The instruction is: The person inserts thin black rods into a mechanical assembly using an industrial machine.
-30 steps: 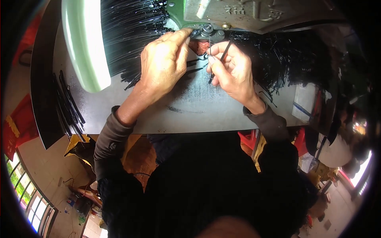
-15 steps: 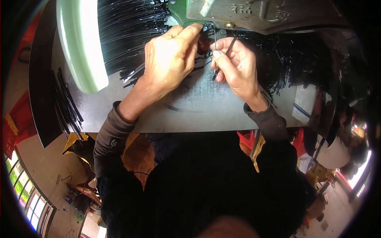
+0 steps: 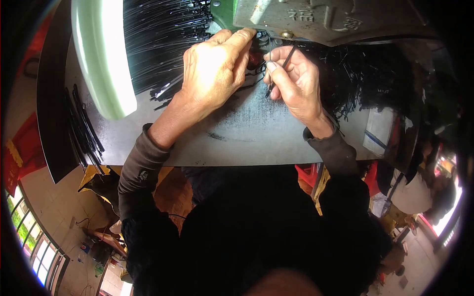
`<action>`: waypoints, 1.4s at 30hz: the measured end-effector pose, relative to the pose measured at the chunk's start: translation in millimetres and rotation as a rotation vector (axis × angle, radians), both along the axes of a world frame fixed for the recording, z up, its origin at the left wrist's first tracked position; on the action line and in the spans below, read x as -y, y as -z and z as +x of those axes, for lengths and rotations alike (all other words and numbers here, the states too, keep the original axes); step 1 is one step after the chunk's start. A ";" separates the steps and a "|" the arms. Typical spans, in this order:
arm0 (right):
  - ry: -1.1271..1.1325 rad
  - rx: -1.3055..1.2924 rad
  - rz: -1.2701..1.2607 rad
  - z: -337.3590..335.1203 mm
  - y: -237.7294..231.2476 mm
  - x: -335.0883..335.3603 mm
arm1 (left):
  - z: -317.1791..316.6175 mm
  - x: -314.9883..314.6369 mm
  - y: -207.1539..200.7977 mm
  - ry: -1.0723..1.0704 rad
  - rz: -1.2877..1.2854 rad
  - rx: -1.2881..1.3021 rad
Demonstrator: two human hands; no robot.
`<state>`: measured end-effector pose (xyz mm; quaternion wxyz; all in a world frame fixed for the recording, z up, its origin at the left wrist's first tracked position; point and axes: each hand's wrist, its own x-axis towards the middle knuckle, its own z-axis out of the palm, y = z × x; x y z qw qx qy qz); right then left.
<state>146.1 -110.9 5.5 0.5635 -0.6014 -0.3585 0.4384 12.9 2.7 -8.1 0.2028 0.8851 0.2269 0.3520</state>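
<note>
My left hand (image 3: 215, 71) is closed, its fingertips up against the machine; whatever they pinch is hidden behind the fingers. Just to its right, my right hand (image 3: 297, 81) is closed around a thin black rod (image 3: 289, 57), which slants across the fingers. A thin upright metal rod (image 3: 270, 48) runs down to the thumb and forefinger of this hand; I cannot tell whether they grip it. Close to the left hand's fingers is a small dark red part (image 3: 254, 60), partly covered. Many long, thin black rods (image 3: 165, 37) lie side by side left of the left hand.
A metal cover with raised lettering (image 3: 321, 22) overhangs the green machine (image 3: 226, 14). Short black pieces (image 3: 348, 81) are heaped at right. A white lamp (image 3: 102, 69) hangs at left, above the metal table (image 3: 207, 150). Another rod bundle (image 3: 83, 128) lies at the table's left edge.
My left hand has shifted slightly right along the machine. The right hand has barely moved and keeps the black rod. The whole view has moved a little.
</note>
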 end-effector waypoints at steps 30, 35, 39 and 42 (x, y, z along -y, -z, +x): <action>-0.077 -0.318 0.253 -22.0 9.9 12.7 | -52.3 20.4 -35.5 0.130 -1.477 -0.075; -0.129 -0.376 0.193 -17.0 13.7 7.6 | -65.0 -2.5 -34.4 0.280 -1.795 -0.018; -0.092 -0.505 0.188 -19.3 16.8 4.8 | -67.0 -6.9 -31.9 0.288 -1.859 -0.035; -0.088 -0.600 0.143 -23.3 16.7 -1.6 | -71.1 -10.5 -25.3 0.311 -1.865 -0.005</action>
